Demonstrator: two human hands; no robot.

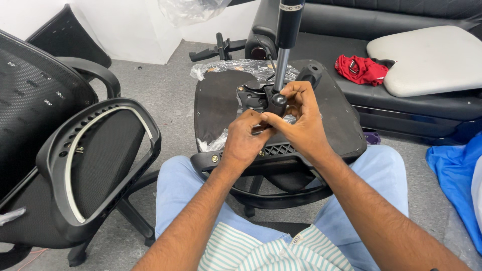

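The upturned chair seat (216,105) at center is black, its gas lift cylinder (287,30) black over a silver rod. At 2 o'clock, a red cloth (361,69) lies on a black sofa (401,15) beside an off-white cushion (432,57). At 3 o'clock is a blue sheet (454,170). At 6 o'clock, a green-and-white striped shirt (271,251) meets light blue trousers (183,195).
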